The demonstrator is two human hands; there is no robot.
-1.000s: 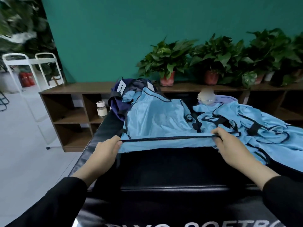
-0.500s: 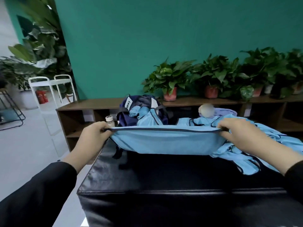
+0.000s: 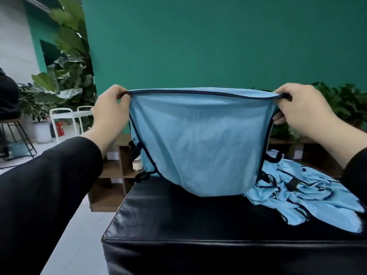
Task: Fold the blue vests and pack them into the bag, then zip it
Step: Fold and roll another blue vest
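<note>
Blue, thin and limp, a vest (image 3: 198, 139) is held up at mid-frame above the black worktop (image 3: 198, 219), its bound hem pinched by the left hand (image 3: 111, 112) and right hand (image 3: 301, 108); corners seem the surest hold.

Behind the raised vest (image 3: 200, 139) — bag out of sight; vest pile (image 3: 309, 197) cropped at right.

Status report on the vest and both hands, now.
Left hand and right hand each pinch a corner of the dark-trimmed top edge. Blue vest held up, spread, unfolded. Remaining vests heaped on black bench; bag not visible.
</note>
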